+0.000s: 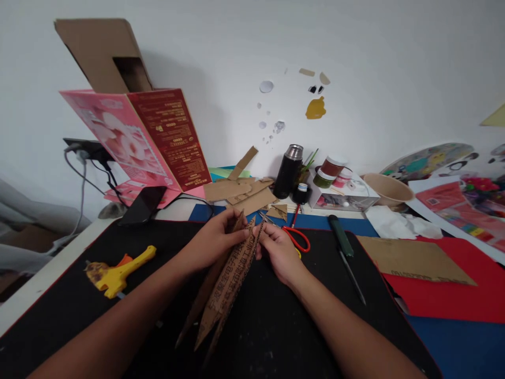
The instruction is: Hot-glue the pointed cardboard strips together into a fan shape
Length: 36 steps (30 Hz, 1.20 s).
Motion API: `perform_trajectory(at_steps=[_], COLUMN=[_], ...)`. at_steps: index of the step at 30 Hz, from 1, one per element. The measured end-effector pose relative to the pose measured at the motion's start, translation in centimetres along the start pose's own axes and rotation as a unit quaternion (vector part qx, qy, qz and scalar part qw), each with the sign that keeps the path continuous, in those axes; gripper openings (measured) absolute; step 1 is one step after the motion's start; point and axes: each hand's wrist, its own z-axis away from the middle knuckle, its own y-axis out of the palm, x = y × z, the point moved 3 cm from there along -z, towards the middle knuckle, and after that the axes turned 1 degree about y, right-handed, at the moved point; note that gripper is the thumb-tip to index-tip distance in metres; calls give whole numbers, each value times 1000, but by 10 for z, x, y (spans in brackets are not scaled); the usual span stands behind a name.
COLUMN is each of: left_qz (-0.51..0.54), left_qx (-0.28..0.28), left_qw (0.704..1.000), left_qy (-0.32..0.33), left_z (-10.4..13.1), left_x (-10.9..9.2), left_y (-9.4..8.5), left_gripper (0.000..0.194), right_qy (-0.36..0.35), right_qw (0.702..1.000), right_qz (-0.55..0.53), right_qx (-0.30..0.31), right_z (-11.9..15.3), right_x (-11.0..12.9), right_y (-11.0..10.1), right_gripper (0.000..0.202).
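Observation:
Several long, pointed cardboard strips point(226, 287) stand on edge between my hands, with printed characters on the middle one. Their far ends come together at my fingers, and their near tips fan apart over the black mat point(276, 337). My left hand point(215, 237) pinches the left strip near its far end. My right hand point(279, 252) grips the right strip at the same end, thumb and fingers closed. Just beyond my right hand lie scissors with red handles point(302, 239), partly hidden by it.
A yellow glue gun point(118, 271) lies on the left of the mat, a phone point(142, 205) behind it. To the right is a green-handled knife point(341, 237). Cardboard scraps point(252, 197), a black thermos point(289, 171) and paint jars point(331, 168) line the back. Cardboard point(418, 258) covers red sheet.

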Motion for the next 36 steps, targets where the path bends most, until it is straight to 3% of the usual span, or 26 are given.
perform_trajectory(at_steps=[4, 9, 13, 15, 20, 25, 32, 36], left_qz=[33, -20, -78, -118, -196, -277, -286, -259], left_qx=[8, -27, 39, 46, -61, -177, -191, -177], left_qw=[999, 999, 996, 992, 979, 944, 939, 948], left_qy=[-1, -23, -24, -24, 0, 30, 30, 50], left_z=[-1, -1, 1, 1, -1, 1, 9, 14], left_x=[2, 0, -5, -6, -4, -9, -19, -30], left_y=[-2, -14, -10, -6, -10, -12, 4, 5], left_gripper=[30, 41, 38, 33, 28, 18, 13, 11], right_qy=[-13, -13, -6, -1, -7, -52, -108, -118], right_qw=[999, 997, 997, 998, 998, 998, 974, 971], right_qz=[39, 49, 42, 38, 7, 19, 173, 173], right_qx=[-20, -53, -63, -58, -59, -39, -101, -113], right_z=[0, 0, 0, 0, 1, 6, 16, 19], right_x=[1, 2, 3, 3, 3, 10, 15, 18], right_y=[-1, -3, -2, -2, -3, 2, 8, 9], right_gripper=[37, 38, 38, 38, 39, 42, 23, 23])
